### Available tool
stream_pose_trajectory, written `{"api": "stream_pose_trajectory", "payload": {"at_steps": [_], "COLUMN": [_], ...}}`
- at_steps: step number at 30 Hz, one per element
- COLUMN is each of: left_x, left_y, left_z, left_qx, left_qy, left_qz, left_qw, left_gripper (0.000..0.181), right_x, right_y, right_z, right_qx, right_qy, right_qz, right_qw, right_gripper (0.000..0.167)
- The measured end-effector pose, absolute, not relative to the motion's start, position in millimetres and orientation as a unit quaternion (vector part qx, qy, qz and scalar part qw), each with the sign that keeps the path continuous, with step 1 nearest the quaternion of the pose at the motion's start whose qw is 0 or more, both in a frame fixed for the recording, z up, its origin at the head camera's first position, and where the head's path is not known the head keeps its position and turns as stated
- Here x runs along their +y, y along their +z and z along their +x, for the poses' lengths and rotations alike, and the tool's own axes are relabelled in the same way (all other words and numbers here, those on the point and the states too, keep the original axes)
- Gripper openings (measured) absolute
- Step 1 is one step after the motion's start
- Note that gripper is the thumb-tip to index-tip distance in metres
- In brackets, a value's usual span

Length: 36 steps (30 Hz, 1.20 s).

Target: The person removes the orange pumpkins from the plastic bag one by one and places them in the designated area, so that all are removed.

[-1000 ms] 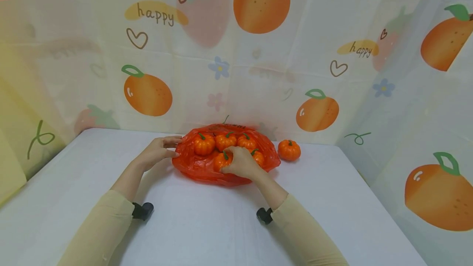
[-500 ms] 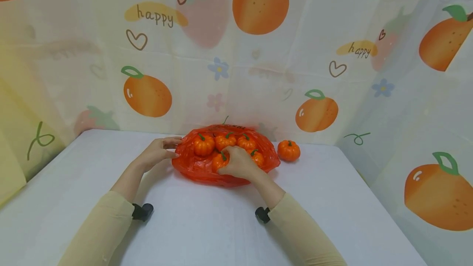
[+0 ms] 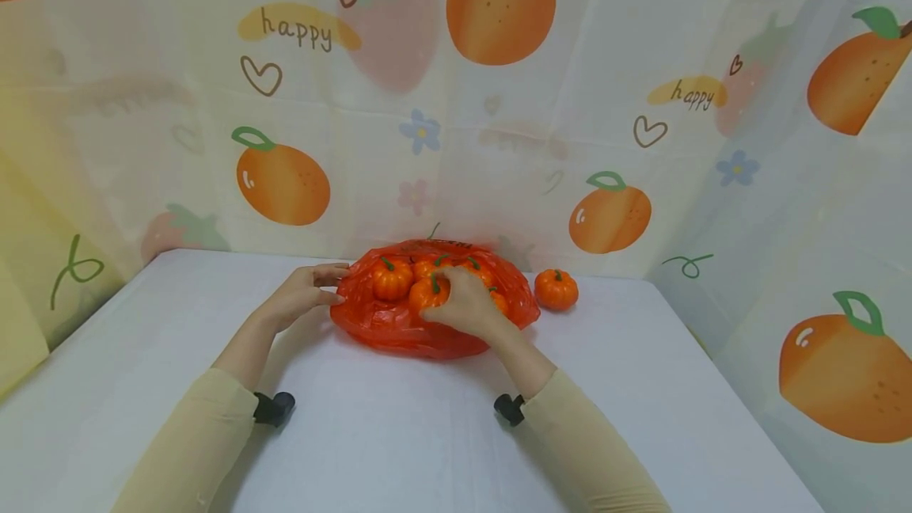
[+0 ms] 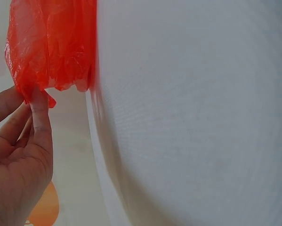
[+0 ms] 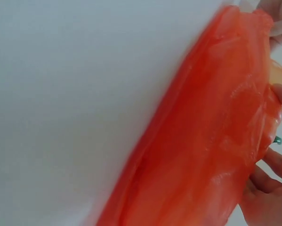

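A red plastic bag (image 3: 399, 339) lies with its mouth spread wide, several small orange toy pumpkins (image 3: 391, 280) inside it. At the bag's left edge my left hand (image 3: 295, 298) pinches the rim between thumb and fingers; the left wrist view shows the thin plastic (image 4: 51, 52) between them. My right hand (image 3: 466, 303) reaches over the bag and grips a toy pumpkin (image 3: 423, 301) with a green stem, thumb on its near side. That hand partly hides the pumpkins behind it. In the right wrist view, the bag's side (image 5: 197, 122) covers much of the held pumpkin.
One more toy pumpkin (image 3: 556, 290) sits on the white tabletop (image 3: 385, 434), just right of the bag. Behind the table hangs a fruit-print curtain (image 3: 499, 133); it also runs along the right side. A yellowish cloth (image 3: 28, 260) hangs at left.
My right hand first shifts slightly left, then rises with the pumpkin, which now sits higher, in front of the back pumpkins. The left hand stays at the bag's rim.
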State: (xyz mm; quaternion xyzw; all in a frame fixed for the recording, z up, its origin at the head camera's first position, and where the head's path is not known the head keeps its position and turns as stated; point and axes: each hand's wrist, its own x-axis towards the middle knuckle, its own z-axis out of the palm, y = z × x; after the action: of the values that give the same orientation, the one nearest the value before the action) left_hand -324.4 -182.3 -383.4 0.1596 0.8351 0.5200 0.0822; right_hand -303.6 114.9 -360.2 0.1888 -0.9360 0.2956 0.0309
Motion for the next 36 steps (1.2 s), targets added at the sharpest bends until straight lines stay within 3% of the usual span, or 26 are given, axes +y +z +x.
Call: {"api": "stream_pose_trajectory", "payload": {"at_steps": [20, 28, 36], "left_x": [-183.6, -182.9, -183.4], "left_y": [-383.3, -385.1, -384.5], "left_z": [-327.5, -329.5, -328.2], "left_qx": [0.839, 0.843, 0.84], "left_qy": [0.513, 0.508, 0.512], "left_qz": [0.162, 0.162, 0.163], "left_qw": [0.079, 0.073, 0.078], "left_gripper": [0.053, 0.051, 0.053], "right_x": [150.3, 173.3, 201.1], "right_y": [-329.9, -329.0, -329.5], "right_z": [-311.4, -318.7, -324.4], "right_qx": [-0.91, -0.909, -0.913], "right_qy": [0.356, 0.373, 0.354], "right_qz": [0.167, 0.132, 0.107], "right_qw": [0.131, 0.132, 0.17], "right_gripper": [0.059, 0.067, 0.067]}}
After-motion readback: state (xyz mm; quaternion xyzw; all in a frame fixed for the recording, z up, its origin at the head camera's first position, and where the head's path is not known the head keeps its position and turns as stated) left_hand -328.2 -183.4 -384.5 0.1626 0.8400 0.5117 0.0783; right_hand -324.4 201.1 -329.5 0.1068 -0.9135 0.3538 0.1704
